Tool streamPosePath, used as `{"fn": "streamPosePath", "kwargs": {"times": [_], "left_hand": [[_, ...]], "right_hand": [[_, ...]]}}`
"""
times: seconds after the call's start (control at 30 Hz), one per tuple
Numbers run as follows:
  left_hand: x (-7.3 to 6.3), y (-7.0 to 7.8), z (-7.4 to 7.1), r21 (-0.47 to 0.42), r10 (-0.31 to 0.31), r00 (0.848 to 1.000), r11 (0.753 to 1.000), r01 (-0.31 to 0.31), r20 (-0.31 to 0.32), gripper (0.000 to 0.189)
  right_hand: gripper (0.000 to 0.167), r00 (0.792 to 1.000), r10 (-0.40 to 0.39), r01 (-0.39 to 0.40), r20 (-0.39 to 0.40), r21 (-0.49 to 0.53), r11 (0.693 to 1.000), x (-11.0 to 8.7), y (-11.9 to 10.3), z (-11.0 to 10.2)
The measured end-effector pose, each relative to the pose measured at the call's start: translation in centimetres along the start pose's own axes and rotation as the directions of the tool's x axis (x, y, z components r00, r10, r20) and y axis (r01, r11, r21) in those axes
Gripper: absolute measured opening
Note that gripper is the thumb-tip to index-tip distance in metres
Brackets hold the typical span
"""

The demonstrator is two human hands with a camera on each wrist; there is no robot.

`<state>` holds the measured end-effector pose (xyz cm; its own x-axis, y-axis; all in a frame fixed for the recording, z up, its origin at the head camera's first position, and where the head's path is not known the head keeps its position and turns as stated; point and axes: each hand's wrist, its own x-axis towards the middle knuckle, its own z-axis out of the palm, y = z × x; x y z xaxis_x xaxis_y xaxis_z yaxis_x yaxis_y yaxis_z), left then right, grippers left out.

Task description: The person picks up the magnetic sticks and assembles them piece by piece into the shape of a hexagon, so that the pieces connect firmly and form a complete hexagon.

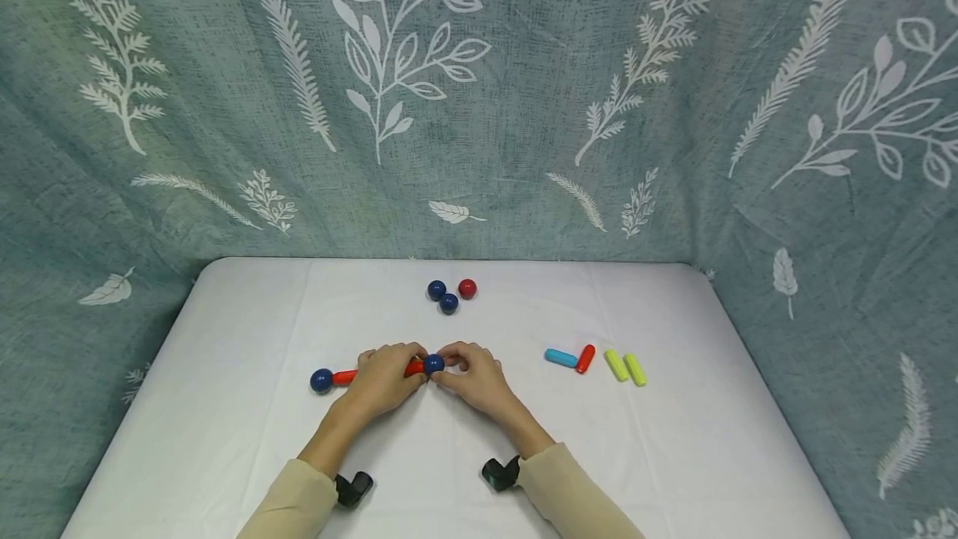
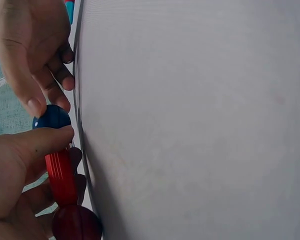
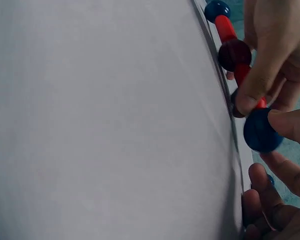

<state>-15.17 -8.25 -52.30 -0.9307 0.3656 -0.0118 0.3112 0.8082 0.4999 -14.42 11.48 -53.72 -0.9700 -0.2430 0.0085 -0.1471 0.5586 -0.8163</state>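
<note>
A toy chain of balls and rods runs sideways between the hands. It has a blue ball (image 1: 322,380) at its left end, a red rod (image 1: 344,378), a dark red ball (image 3: 235,55) in the middle, a second red rod (image 2: 61,177) and another blue ball (image 1: 433,364) at the right end. My left hand (image 1: 385,378) grips the second rod, its thumb close by the right-end ball, and hides the middle ball from the head view. The right hand (image 1: 479,378) pinches that right-end ball between thumb and fingers.
Two blue balls (image 1: 448,304) and a red ball (image 1: 467,289) lie near the back of the white-covered table (image 1: 224,339). On the right are a light blue rod (image 1: 560,358), a loose red rod (image 1: 585,358) and two yellow-green rods (image 1: 616,365). A patterned curtain (image 1: 516,106) hangs behind.
</note>
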Motion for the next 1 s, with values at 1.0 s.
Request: {"fn": "streamPosePath", "kwargs": {"times": [1.0], "left_hand": [[-0.1, 0.3, -0.1, -0.021, -0.039, 0.999, 0.999, 0.039, 0.027, 0.030]], "right_hand": [[0.026, 0.966, 0.099, -0.090, -0.239, 0.048, 0.995, -6.6, 3.1, -9.0]]}}
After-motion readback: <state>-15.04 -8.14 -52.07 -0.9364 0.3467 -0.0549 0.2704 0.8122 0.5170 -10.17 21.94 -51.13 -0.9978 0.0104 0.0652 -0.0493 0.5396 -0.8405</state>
